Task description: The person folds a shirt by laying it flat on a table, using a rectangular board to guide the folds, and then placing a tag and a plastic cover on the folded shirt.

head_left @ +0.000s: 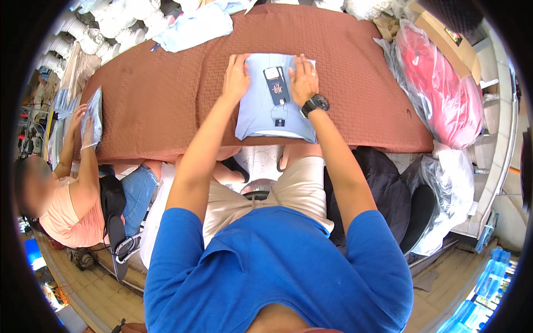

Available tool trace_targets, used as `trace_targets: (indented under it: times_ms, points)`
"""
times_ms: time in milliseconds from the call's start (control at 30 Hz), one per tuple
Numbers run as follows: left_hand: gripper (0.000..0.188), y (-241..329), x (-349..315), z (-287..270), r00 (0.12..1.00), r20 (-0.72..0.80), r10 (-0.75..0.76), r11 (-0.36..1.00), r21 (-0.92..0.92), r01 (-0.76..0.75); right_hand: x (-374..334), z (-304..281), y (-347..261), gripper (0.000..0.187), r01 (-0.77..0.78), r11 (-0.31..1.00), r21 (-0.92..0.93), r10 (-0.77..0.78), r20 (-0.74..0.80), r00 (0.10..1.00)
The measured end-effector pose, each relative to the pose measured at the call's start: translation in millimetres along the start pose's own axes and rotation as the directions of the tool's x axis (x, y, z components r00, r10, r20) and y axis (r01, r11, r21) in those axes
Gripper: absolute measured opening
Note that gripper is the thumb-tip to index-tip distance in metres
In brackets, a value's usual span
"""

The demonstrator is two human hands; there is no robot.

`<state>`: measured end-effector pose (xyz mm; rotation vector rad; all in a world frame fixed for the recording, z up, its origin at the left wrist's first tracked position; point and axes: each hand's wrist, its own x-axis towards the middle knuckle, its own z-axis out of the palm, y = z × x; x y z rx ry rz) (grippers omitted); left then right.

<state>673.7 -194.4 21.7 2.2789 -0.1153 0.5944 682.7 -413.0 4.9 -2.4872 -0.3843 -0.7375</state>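
Note:
A light-blue folded garment (256, 114) lies flat on the table in front of me. On top of it rests a dark hang tag (276, 91) with a white patch at one end; a thin cord loops from it toward a small dark label (280, 122). My left hand (237, 77) sits at the garment's far left edge, fingers slightly bent and touching it. Across from it, my right hand (302, 80) lies on the far right part of the fabric with its fingers extended. A black watch (315, 105) is on my right wrist.
A brown textured cloth covers the table (155, 105). Another light-blue garment (200, 26) lies at the far edge. At left, another person handles a bagged blue garment (94, 119). Clear-bagged red fabric (438, 83) and a cardboard box (447, 41) stand at right.

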Motion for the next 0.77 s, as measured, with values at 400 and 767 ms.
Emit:
trace_targets:
  times_ms: [400, 767]
  points:
    - [0.03, -44.8, 51.6, 47.7, 0.771, 0.043, -0.635, 0.634, -0.542, 0.552, -11.6, 9.4, -7.6, 0.056, -0.022, 0.997, -0.074, 0.037, 0.206, 0.978]
    - [0.055, 3.9, 32.0, 54.9, 0.966, 0.119, 0.23, 0.944, 0.214, -0.251, -0.5, 4.6, 13.3, 0.062, -0.09, 0.995, 0.039, 0.086, 0.104, 0.991]
